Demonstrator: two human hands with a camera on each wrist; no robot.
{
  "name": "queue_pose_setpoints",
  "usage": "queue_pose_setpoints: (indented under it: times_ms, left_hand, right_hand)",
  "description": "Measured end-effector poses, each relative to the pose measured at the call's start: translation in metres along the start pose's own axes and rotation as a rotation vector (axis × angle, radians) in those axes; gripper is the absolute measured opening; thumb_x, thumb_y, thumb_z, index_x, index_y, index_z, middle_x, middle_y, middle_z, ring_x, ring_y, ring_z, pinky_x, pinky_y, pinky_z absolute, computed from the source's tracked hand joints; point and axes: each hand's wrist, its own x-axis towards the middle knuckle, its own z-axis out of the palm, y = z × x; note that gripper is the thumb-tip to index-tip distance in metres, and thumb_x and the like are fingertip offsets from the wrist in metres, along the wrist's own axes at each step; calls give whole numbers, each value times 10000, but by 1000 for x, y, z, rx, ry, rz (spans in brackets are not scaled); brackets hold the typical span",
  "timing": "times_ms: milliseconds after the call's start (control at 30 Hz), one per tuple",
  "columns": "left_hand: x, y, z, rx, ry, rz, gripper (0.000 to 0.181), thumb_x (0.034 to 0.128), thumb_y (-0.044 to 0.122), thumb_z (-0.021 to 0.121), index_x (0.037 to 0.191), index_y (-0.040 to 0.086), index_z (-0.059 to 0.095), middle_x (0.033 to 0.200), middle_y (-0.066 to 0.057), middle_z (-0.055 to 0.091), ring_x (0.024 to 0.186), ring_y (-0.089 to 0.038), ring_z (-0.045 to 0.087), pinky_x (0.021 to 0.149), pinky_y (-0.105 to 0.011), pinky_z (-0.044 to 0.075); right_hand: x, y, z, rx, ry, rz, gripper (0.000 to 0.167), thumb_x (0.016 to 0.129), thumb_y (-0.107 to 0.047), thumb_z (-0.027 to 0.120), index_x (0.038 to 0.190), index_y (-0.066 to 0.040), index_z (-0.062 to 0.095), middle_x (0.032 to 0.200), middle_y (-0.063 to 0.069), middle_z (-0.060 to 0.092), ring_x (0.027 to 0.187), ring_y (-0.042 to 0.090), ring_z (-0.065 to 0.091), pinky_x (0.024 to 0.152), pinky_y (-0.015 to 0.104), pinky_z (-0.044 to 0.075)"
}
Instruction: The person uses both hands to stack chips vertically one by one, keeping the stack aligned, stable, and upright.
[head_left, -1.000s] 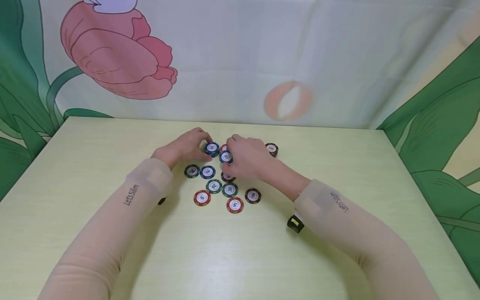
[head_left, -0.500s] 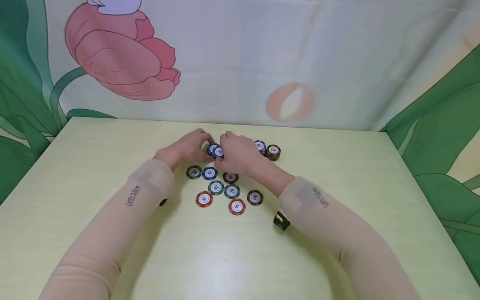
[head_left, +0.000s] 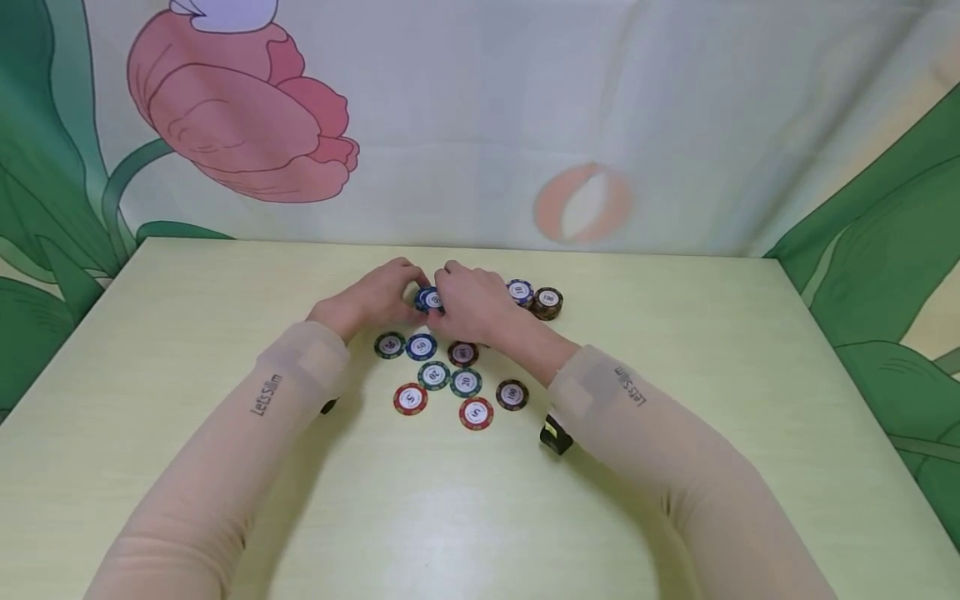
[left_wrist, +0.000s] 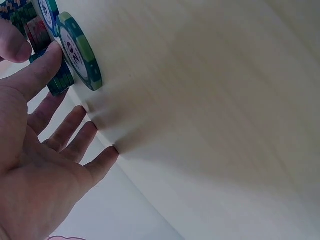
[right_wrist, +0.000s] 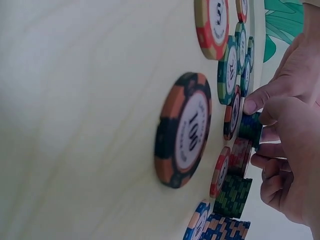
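At the back middle of the table, my left hand (head_left: pixel 375 296) has its thumb and index finger around a short stack of blue chips (head_left: pixel 423 297). My right hand (head_left: pixel 476 307) pinches a blue chip (head_left: pixel 433 301) at the top of that stack. In the left wrist view the stack (left_wrist: pixel 62 80) stands by the left thumb, while the other fingers of the left hand (left_wrist: pixel 47 167) are spread. The right wrist view shows the right hand (right_wrist: pixel 300 150) beside the blue stack (right_wrist: pixel 250 127); whether its chip lies flat cannot be told.
Red stack (right_wrist: pixel 240 155) and green stack (right_wrist: pixel 233 195) stand beside the blue one. Farther right are a blue-and-white stack (head_left: pixel 520 292) and a black stack (head_left: pixel 548 303). Loose chips lie nearer the front, including a red 5 (head_left: pixel 476 413), a green 20 (head_left: pixel 466 382) and a black 100 (head_left: pixel 512 395).
My right hand has moved left with the blue chip, bringing it to the stack at my left hand. The stacks at the right are more exposed. My left hand has barely moved.
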Motion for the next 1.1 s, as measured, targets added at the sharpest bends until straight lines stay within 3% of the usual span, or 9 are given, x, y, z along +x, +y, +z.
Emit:
queue_pose_setpoints:
  times_ms: [867,1100]
  left_hand:
    - [-2,1,1,-20,12,-31,439,930,171,777,1300,13,603,1455,-204,448,1276,-346,460,1147,-473,350]
    - [-1,0,1,-3,7,-11,448,930,170,778,1306,4,602,1450,-215,453,1277,-351,462,1149,-475,344]
  right_hand:
    - [-2,4,-2,43,7,-8,290,1001,-392,619,1083,-115,643,983,33,554,758,198,571,637,355,507]
    - [-1,4,-1,51,9,-7,290,1014,-398,611,1085,-120,646,990,30,558,769,198,575,656,364,509]
